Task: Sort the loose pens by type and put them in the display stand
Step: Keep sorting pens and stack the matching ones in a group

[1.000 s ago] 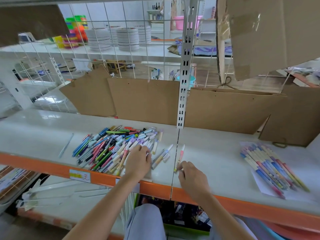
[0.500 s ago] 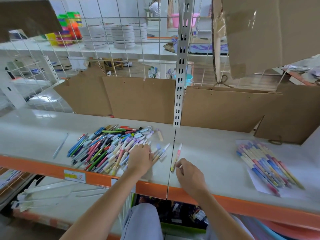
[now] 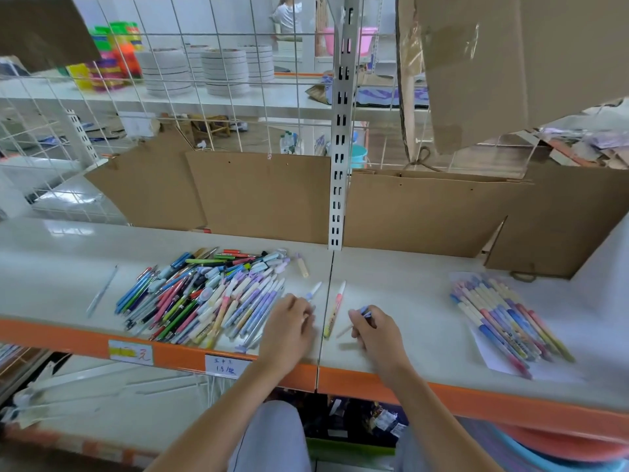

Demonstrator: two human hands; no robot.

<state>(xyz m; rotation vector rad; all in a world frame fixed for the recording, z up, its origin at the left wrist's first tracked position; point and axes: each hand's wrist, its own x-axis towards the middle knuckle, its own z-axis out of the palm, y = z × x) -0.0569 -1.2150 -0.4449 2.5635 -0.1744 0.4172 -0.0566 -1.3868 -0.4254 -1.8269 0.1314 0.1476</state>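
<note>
Loose pink-and-yellow pen [image 3: 335, 310] lies on shelf [image 3: 408, 301], long axis pointing away, between both hands; left hand [image 3: 289, 330] pinches a pale pen, right hand [image 3: 374, 335] grips a blue-tipped one, neither clearly nearer.

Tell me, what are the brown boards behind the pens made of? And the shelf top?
The brown boards look like cardboard: matte, tan, with bent corners and cut edges. The shelf top looks like a smooth, pale painted or coated surface, since it shows soft reflections; metal or laminate, I cannot tell which. Its front edge is glossy orange, probably painted metal.
</note>
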